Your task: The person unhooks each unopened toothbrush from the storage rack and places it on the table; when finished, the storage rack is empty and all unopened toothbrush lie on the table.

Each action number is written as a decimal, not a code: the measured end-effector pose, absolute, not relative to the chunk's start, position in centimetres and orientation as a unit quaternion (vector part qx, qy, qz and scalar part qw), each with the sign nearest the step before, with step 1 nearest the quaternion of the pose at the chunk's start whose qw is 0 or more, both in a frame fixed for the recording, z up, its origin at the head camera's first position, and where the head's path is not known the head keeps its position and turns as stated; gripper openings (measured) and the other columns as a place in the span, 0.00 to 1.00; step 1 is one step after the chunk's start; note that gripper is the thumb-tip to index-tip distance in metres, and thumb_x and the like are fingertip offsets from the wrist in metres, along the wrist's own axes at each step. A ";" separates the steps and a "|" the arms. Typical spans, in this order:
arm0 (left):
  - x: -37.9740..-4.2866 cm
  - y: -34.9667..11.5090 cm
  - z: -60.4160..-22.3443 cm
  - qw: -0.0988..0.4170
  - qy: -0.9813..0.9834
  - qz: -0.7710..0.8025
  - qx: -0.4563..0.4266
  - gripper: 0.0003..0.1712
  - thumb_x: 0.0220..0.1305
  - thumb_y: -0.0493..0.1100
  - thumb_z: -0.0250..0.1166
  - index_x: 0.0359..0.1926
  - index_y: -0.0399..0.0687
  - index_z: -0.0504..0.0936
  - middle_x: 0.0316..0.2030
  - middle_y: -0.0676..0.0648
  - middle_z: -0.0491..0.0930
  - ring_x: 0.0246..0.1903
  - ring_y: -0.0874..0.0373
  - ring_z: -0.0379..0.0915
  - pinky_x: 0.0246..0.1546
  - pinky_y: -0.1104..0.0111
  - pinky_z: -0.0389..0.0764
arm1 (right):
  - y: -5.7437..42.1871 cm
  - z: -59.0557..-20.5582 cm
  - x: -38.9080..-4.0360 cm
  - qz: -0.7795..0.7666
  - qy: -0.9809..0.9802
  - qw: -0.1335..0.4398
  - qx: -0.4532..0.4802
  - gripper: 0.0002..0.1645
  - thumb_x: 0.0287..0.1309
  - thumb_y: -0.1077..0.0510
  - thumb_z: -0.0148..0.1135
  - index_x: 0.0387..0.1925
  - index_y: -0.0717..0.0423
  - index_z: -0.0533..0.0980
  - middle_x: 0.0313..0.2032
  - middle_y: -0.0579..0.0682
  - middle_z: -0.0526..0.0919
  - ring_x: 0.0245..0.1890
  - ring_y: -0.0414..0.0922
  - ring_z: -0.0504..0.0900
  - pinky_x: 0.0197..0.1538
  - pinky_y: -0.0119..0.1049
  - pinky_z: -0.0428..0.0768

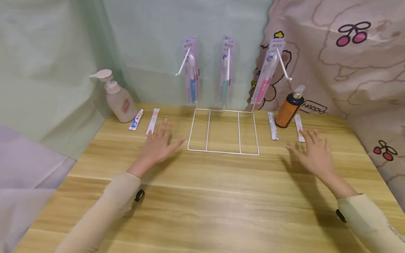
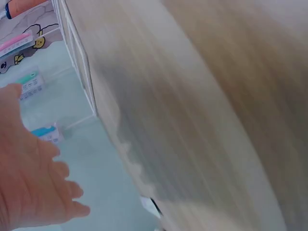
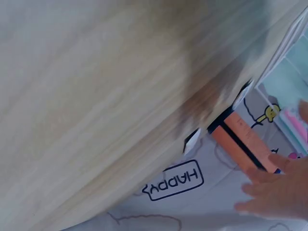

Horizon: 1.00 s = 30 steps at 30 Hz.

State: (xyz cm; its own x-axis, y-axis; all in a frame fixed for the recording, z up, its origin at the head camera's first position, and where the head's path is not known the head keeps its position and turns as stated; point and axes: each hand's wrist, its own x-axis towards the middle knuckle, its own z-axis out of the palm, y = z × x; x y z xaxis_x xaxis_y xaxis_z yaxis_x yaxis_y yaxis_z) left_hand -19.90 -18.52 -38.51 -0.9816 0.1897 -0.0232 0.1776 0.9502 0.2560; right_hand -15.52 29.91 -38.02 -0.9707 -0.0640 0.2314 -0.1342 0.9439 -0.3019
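My left hand (image 1: 157, 146) hovers with fingers spread over the left part of the table, holding nothing. Just beyond its fingertips lies a slim white and pink packet (image 1: 153, 121), with a small toothpaste tube (image 1: 136, 120) to the left. On the right, my right hand (image 1: 316, 154) is likewise spread and holds nothing. Its fingertips overlap a slim white packet (image 1: 299, 127) in the head view; a second packet (image 1: 272, 125) lies farther left. Between the hands stands a white wire rack (image 1: 223, 152), its hooks bearing packaged toothbrushes with blue (image 1: 193, 89), green (image 1: 225, 91) and pink (image 1: 262, 91) handles.
A pump bottle (image 1: 121, 103) stands at the back left. An orange and black spray bottle (image 1: 287, 111) stands between the two right packets. Pale green cloth (image 1: 158, 52) and a printed pink cloth (image 1: 332, 77) hang behind the wooden table (image 1: 215, 203).
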 end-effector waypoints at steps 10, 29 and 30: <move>-20.4 -15.3 -37.4 0.225 0.949 0.089 0.204 0.47 0.68 0.64 0.43 0.72 0.39 0.38 0.72 0.39 0.28 0.70 0.37 0.24 0.67 0.42 0.32 | 30.1 -36.9 -17.7 0.197 -0.974 0.082 0.080 0.28 0.65 0.44 0.51 0.51 0.64 0.75 0.51 0.68 0.77 0.49 0.68 0.74 0.46 0.64 0.71; -21.8 -13.2 -38.0 0.255 0.958 0.070 0.114 0.45 0.69 0.59 0.46 0.72 0.38 0.38 0.72 0.38 0.37 0.68 0.32 0.34 0.65 0.41 0.49 | 26.3 -35.2 -20.4 0.228 -0.949 0.152 0.158 0.17 0.64 0.50 0.55 0.42 0.59 0.81 0.35 0.61 0.85 0.34 0.61 0.82 0.37 0.56 0.79; -21.7 -13.1 -37.9 0.254 0.959 0.066 0.109 0.45 0.69 0.59 0.47 0.72 0.39 0.38 0.72 0.38 0.38 0.69 0.33 0.34 0.65 0.41 0.50 | 26.0 -35.2 -20.5 0.236 -0.946 0.152 0.164 0.16 0.63 0.51 0.56 0.41 0.59 0.81 0.35 0.60 0.85 0.34 0.60 0.83 0.37 0.56 0.80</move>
